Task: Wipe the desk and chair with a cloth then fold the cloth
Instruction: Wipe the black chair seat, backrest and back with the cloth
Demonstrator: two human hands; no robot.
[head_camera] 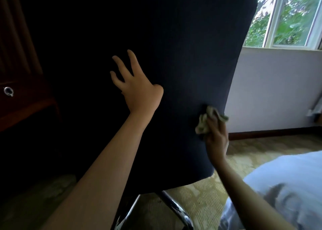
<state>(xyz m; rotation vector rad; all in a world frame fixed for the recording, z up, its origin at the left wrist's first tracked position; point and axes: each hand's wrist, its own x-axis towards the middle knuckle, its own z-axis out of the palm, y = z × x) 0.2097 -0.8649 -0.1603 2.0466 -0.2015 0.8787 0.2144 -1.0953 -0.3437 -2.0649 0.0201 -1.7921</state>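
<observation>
The dark blue-black back of an office chair (183, 58) fills the middle of the head view. My left hand (137, 88) lies flat against the back of it with fingers spread. My right hand (217, 137) grips a crumpled olive-green cloth (207, 119) and presses it to the chair back near the lower right edge. The dark wooden desk (26, 111) stands at the left in deep shadow.
Chrome legs of the chair base (176, 210) show below the backrest on patterned carpet (205, 196). A pale wall (275, 90) and a window (292, 17) are at the right. A drawer knob (8, 91) glints on the desk. My pale clothing (287, 186) fills the lower right.
</observation>
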